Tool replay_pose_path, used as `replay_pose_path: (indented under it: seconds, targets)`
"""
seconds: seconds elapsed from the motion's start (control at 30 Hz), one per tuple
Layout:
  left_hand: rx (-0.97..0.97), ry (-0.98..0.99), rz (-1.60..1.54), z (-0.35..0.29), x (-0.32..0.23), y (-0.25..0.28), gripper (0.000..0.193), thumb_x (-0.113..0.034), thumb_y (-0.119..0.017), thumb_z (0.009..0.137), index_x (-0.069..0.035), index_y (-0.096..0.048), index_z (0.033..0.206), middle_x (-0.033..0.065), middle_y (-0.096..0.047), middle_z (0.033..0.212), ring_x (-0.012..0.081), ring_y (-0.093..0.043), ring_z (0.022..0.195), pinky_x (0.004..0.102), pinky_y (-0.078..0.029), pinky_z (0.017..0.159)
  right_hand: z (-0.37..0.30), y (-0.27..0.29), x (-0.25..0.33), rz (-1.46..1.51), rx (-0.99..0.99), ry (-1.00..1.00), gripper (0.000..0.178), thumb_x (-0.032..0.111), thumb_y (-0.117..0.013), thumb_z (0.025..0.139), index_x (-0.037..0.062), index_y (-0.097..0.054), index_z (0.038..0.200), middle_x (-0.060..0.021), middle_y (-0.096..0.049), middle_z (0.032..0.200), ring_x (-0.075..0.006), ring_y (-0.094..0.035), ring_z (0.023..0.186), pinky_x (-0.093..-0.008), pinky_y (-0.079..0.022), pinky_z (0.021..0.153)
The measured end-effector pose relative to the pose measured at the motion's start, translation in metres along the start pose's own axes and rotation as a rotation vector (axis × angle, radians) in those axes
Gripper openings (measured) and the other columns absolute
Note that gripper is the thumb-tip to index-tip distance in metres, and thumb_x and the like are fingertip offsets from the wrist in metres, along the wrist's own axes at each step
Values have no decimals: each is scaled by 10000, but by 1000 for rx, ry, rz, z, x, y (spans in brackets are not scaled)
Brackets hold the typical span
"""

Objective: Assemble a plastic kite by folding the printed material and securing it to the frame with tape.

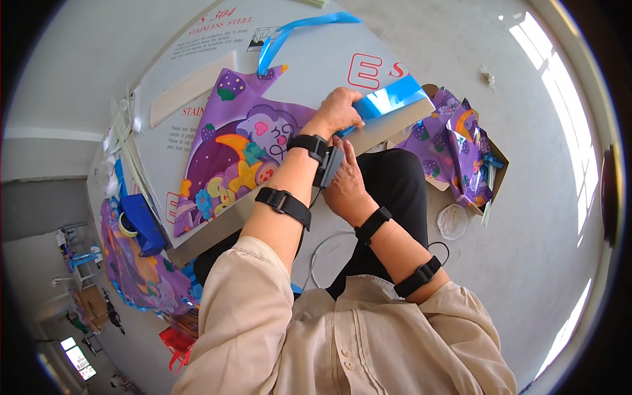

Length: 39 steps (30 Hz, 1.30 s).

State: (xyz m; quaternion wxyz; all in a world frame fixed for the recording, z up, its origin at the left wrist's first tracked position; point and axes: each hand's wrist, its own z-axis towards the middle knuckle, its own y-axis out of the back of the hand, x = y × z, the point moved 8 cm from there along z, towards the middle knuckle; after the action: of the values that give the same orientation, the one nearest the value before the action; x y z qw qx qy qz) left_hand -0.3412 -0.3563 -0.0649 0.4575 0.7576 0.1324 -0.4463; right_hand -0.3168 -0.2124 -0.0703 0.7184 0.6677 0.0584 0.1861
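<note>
My left hand [338, 112] is closed at the near end of a glossy blue plastic strip [392, 99], thumb and fingers pinched together by the board's edge. Just below it, my right hand [347, 183] has its visible fingers stretched upward at the same edge. My left wrist and the black device on it partly cover those fingers. To the left of my hands, a purple plastic sheet with cartoon prints [227, 155] lies flat on the board [303, 72]. Another blue strip [299, 25] curves over the sheet's far corner.
A cardboard box [497, 174] with purple printed pieces stands on the floor at right, beside a clear round tub [452, 221]. At left are a blue tape dispenser [146, 227], pale thin strips [131, 158] and more purple sheets [148, 280]. A red bag [176, 345] sits lower left.
</note>
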Motion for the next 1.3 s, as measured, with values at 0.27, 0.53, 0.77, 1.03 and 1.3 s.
replay_pose_path:
  seconds: [0.27, 0.53, 0.77, 1.03, 1.3]
  targets:
    - [-56, 35, -228, -69, 45, 48, 281, 26, -701, 634, 5, -684, 913, 40, -677, 788, 112, -602, 729, 274, -499, 717, -1, 30, -1, -40, -168, 56, 469, 118, -515, 805, -48, -486, 1243, -189, -480, 1220, -312, -446, 1156, -388, -380, 945]
    - [-248, -104, -86, -73, 47, 46, 267, -13, -702, 622, -27, -686, 888, 144, -681, 786, 187, -637, 679, 306, -494, 679, 4, 47, -31, 287, -192, -168, 317, 3, -587, 682, -53, -526, 989, -197, -496, 960, -335, -497, 910, -399, -434, 799]
    - [-255, -132, -201, -74, 51, 45, 251, -38, -685, 634, -45, -683, 886, 148, -682, 791, 232, -649, 682, 316, -500, 675, 15, 42, -42, 182, -167, -159, 498, 9, -579, 709, -72, -472, 1189, -212, -466, 1248, -374, -436, 1153, -431, -387, 939]
    - [-135, -169, 320, -85, 46, 43, 388, -229, -750, 530, -131, -712, 903, 131, -608, 816, 327, -547, 901, 421, -436, 809, 24, 19, -24, -106, 15, 3, 358, 102, -524, 785, -29, -573, 1114, -154, -474, 1254, -315, -382, 1257, -481, -331, 966]
    - [-20, 104, 322, -170, 99, 93, 496, -312, -808, 496, -110, -706, 937, 170, -572, 951, 334, -524, 973, 404, -403, 866, 25, 17, -25, -152, -28, 1, 554, 95, -550, 751, -106, -455, 1259, -186, -410, 1343, -318, -374, 1270, -495, -325, 961]
